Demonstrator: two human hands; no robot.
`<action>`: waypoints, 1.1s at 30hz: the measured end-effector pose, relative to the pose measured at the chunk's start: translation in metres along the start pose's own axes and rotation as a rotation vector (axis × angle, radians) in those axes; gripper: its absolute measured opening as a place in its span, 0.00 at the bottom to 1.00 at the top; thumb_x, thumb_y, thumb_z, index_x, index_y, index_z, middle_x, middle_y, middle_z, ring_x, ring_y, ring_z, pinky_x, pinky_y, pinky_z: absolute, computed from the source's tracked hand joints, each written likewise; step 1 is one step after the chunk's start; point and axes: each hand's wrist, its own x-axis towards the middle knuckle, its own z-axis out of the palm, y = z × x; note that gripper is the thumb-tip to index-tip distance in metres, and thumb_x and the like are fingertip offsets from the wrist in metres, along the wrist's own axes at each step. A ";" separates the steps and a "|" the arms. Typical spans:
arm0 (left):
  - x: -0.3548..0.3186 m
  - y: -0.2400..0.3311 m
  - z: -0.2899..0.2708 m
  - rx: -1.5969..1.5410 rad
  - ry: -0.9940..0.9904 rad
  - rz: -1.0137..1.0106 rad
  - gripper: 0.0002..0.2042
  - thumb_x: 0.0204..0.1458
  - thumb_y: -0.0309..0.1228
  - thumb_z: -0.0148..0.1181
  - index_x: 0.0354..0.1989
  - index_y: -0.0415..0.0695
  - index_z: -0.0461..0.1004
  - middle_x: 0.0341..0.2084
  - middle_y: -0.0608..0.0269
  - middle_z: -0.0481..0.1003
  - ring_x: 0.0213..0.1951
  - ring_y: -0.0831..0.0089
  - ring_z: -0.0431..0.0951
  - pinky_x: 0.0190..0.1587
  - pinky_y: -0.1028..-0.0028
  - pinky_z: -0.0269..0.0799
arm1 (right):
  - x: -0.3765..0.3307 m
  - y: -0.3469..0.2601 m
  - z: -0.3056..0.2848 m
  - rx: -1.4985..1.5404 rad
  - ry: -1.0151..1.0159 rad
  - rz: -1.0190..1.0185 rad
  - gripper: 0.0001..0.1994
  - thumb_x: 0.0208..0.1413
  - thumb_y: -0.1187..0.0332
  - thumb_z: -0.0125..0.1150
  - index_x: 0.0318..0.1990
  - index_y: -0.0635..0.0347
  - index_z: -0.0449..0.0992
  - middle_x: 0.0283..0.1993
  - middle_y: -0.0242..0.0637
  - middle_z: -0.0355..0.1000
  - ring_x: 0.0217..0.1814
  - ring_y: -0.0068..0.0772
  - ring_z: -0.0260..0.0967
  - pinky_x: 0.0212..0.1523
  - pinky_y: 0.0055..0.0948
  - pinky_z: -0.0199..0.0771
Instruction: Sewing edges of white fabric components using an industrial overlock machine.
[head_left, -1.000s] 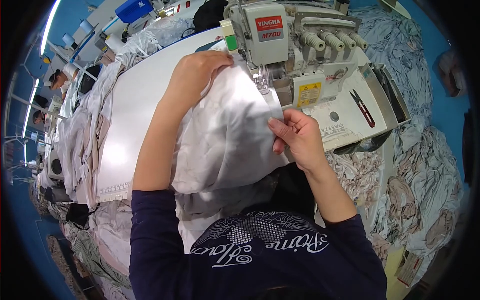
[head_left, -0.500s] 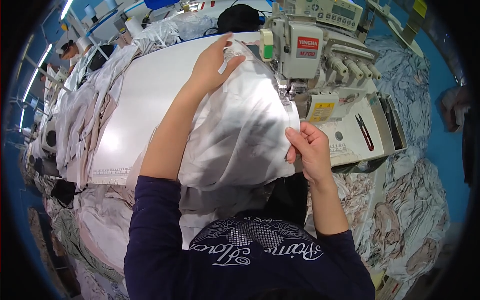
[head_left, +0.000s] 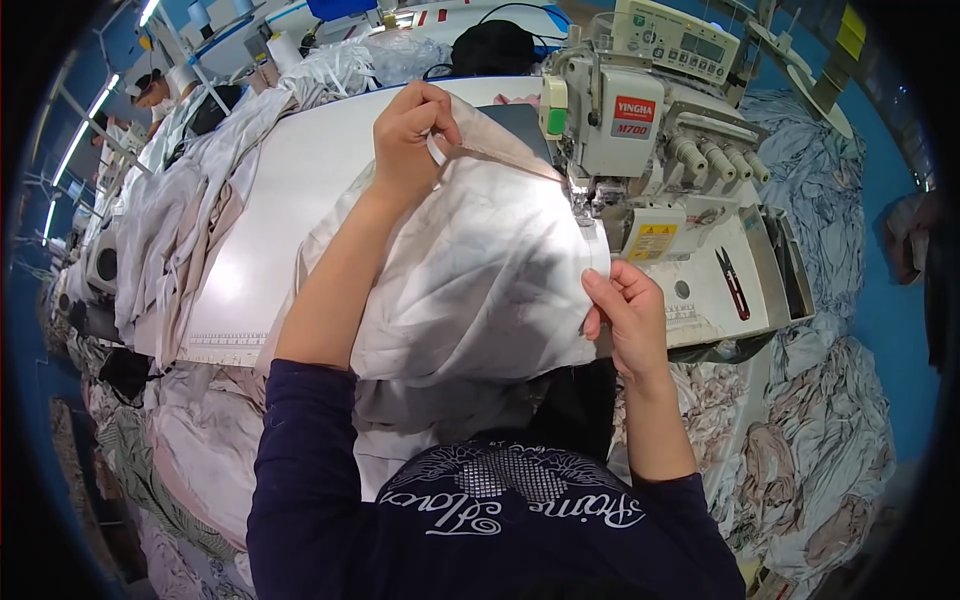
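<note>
A piece of white fabric (head_left: 470, 270) lies over the front of the white work table, its right edge running under the presser foot of an overlock sewing machine (head_left: 625, 120). My left hand (head_left: 412, 140) is closed on the far edge of this fabric and lifts it, left of the machine's needle. Below the needle, my right hand (head_left: 628, 312) pinches the fabric's right edge between thumb and fingers. A narrow folded strip runs along the edge between the needle and my right hand. The stitching point itself is too small to make out.
Red-handled thread snips (head_left: 733, 285) lie on the machine's right bed beside a small round disc (head_left: 682, 290). Heaped garments (head_left: 180, 230) hang over the table's left side, and crumpled fabric (head_left: 810, 440) fills the right. A black cap-like object (head_left: 493, 48) sits behind; another person works far left.
My left hand has gone from spread fingers to a closed grip, raising and pulling the fabric's far edge taut. The right hand keeps its pinch. The whole view has shifted slightly.
</note>
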 end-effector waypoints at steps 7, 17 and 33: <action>-0.003 0.008 -0.016 0.034 -0.023 -0.023 0.07 0.30 0.13 0.56 0.19 0.39 0.72 0.25 0.63 0.68 0.25 0.75 0.67 0.26 0.80 0.63 | -0.003 0.003 0.006 0.003 -0.026 -0.005 0.06 0.54 0.70 0.57 0.29 0.63 0.71 0.19 0.27 0.67 0.13 0.15 0.61 0.15 0.13 0.61; -0.145 0.194 -0.059 0.660 -0.439 -0.783 0.19 0.37 0.28 0.68 0.41 0.42 0.73 0.37 0.66 0.74 0.22 0.75 0.72 0.25 0.74 0.68 | 0.004 0.010 -0.006 0.040 -0.071 0.003 0.07 0.54 0.69 0.59 0.30 0.63 0.71 0.20 0.27 0.67 0.14 0.16 0.64 0.16 0.15 0.62; -0.105 0.160 -0.080 -0.110 0.246 -0.550 0.14 0.53 0.21 0.52 0.43 0.43 0.55 0.25 0.70 0.62 0.19 0.85 0.59 0.23 0.86 0.55 | 0.004 0.005 -0.010 0.041 -0.106 0.021 0.10 0.53 0.65 0.60 0.29 0.62 0.70 0.19 0.28 0.67 0.16 0.17 0.64 0.18 0.16 0.63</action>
